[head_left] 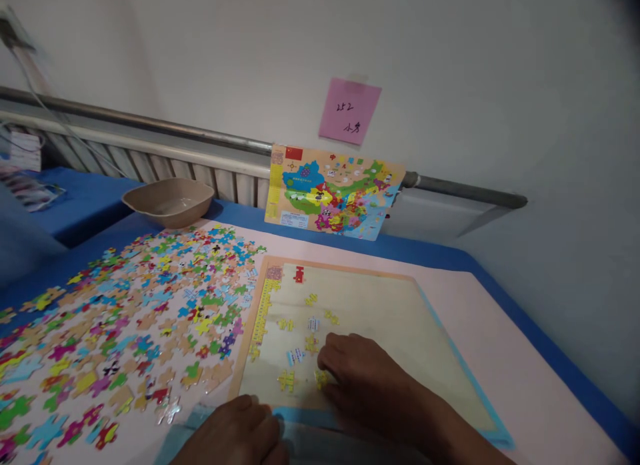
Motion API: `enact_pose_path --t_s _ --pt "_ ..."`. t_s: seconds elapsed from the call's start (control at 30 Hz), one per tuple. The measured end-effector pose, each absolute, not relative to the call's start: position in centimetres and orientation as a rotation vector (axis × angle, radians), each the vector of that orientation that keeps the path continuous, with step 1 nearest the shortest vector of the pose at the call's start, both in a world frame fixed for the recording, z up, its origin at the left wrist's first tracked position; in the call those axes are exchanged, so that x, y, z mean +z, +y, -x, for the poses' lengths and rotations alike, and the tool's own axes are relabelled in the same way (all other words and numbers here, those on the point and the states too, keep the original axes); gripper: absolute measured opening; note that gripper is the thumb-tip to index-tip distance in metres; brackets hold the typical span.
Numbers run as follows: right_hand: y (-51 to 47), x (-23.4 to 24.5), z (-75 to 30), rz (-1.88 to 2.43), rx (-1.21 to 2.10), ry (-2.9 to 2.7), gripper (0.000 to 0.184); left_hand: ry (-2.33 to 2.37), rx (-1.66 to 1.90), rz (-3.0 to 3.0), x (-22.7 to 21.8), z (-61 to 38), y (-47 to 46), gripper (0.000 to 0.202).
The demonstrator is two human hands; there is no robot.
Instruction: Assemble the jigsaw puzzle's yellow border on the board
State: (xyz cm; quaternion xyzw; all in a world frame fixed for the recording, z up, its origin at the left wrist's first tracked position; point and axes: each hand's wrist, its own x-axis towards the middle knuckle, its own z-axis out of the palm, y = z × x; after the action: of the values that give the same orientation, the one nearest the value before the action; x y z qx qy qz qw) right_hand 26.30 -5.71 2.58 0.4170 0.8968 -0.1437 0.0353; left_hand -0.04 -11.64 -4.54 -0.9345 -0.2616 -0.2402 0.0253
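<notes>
My right hand (357,375) is over the lower middle of a framed puzzle board (380,331), fingers pinched together at a yellow puzzle piece (320,379). Close by on the board lie a yellow-green piece (287,381), a tilted blue-and-white piece with print (295,356) and several other yellow pieces. A red piece (299,274) sits near the top left, and a yellow strip of joined pieces (261,318) runs down the left side. My left hand (240,433) rests with curled fingers at the board's front left edge; whatever its fingers may hold is hidden.
Many loose puzzle pieces (165,305) spread over the pink sheet left of the board. Behind them stands a beige bowl (170,201). A colourful map picture (335,193) leans against the rail (465,190), below a pink note (350,111) on the wall.
</notes>
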Motion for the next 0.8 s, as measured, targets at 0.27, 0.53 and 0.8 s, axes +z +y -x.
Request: enact_pose_path --t_s 0.27,0.53,0.8 --pt "-6.1 2.3 -26.0 -1.339 -0.459 2.755 0.019 -0.775 -0.717 2.865 -4.0 0.0 -11.7 0.031" --pt "-6.2 3.7 -25.5 -1.508 -1.033 2.627 0.019 -0.763 -0.734 2.838 -4.0 0.0 -11.5 0.033" --pt "-5.9 4.6 -23.0 -1.621 -1.775 2.419 0.011 -0.873 -0.783 2.857 -1.5 1.0 -11.0 0.031"
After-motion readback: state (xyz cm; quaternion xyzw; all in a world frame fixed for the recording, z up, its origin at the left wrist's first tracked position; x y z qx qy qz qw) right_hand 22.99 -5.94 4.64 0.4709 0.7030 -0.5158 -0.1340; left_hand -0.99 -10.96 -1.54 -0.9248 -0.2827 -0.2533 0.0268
